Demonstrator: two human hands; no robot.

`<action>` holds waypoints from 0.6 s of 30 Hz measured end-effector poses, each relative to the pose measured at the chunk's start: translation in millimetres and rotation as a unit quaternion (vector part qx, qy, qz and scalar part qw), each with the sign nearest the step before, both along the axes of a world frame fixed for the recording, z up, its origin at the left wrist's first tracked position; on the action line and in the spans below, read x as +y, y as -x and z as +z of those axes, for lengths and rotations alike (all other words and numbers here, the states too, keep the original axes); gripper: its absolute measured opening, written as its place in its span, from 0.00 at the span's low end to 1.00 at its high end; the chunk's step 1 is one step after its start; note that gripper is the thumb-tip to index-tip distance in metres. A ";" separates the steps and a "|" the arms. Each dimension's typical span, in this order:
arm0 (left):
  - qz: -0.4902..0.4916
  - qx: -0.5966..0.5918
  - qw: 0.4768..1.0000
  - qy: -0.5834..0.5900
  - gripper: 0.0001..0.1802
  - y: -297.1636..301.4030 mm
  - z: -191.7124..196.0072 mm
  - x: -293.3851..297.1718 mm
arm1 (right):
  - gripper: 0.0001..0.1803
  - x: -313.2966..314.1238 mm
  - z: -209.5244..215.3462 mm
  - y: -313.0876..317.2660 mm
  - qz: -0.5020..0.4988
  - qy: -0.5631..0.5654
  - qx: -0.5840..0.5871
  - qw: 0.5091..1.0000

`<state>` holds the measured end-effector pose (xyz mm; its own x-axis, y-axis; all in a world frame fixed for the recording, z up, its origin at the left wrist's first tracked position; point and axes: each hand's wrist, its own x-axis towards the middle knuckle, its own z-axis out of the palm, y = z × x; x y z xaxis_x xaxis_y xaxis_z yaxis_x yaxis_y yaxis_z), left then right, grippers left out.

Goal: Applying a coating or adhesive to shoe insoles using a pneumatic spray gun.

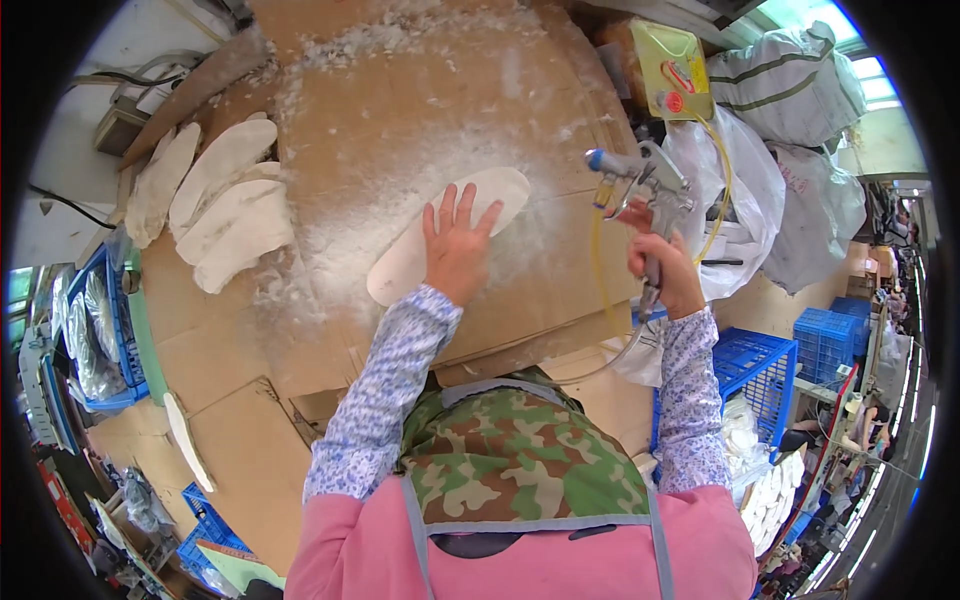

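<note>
1. White sole-shaped piece [398, 262] lies mid-scene on the table [565, 270], beneath my left grip [458, 252], spread flat.
2. My right grip [672, 268] clasps a spray gun [668, 188].
3. I see pale pieces [240, 215] piled left.

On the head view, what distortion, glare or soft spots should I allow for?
Head view: straight edges bow toward the black rim; window at upper right is blown out; pale piece under left hand partly blends into dusted cardboard; spray gun reads clearly; clutter along the right rim is squeezed, indistinct.
</note>
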<state>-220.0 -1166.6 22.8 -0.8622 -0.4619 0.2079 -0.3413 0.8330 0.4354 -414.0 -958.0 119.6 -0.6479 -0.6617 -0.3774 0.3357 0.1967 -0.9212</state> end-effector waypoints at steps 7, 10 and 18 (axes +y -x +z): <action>0.024 -0.056 0.997 -0.040 0.29 7.2 -20.5 15.0 | 0.08 -38.3 16.4 -46.9 0.132 -0.129 0.093 0.978; 0.037 -0.031 0.998 -0.030 0.29 -0.9 -23.2 17.1 | 0.11 -51.3 19.1 -57.7 0.164 -0.140 0.102 0.971; 0.060 -0.039 0.995 -0.062 0.28 -26.8 -21.3 23.6 | 0.10 -66.1 10.9 -68.2 0.254 -0.118 0.268 0.922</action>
